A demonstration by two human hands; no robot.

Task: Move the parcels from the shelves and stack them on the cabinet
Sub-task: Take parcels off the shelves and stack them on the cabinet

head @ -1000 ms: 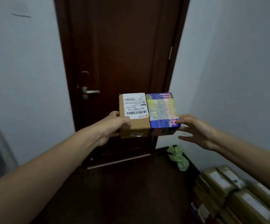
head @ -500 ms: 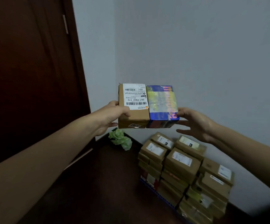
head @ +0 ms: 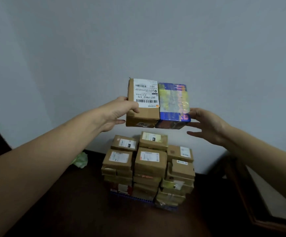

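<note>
While your left hand (head: 120,113) grips and flat right hand (head: 207,127) presses these stiff, light-looking parcels (head: 144,117), squeeze from nine and three o'clock.

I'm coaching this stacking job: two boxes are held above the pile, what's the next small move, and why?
Probably lower the pair onto the pile: the left hand and right hand press the brown box and blue box together above it.

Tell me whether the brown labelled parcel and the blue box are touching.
Touching. The head view shows the brown labelled parcel flush against the blue box, side to side, with no gap along their shared edge.
</note>
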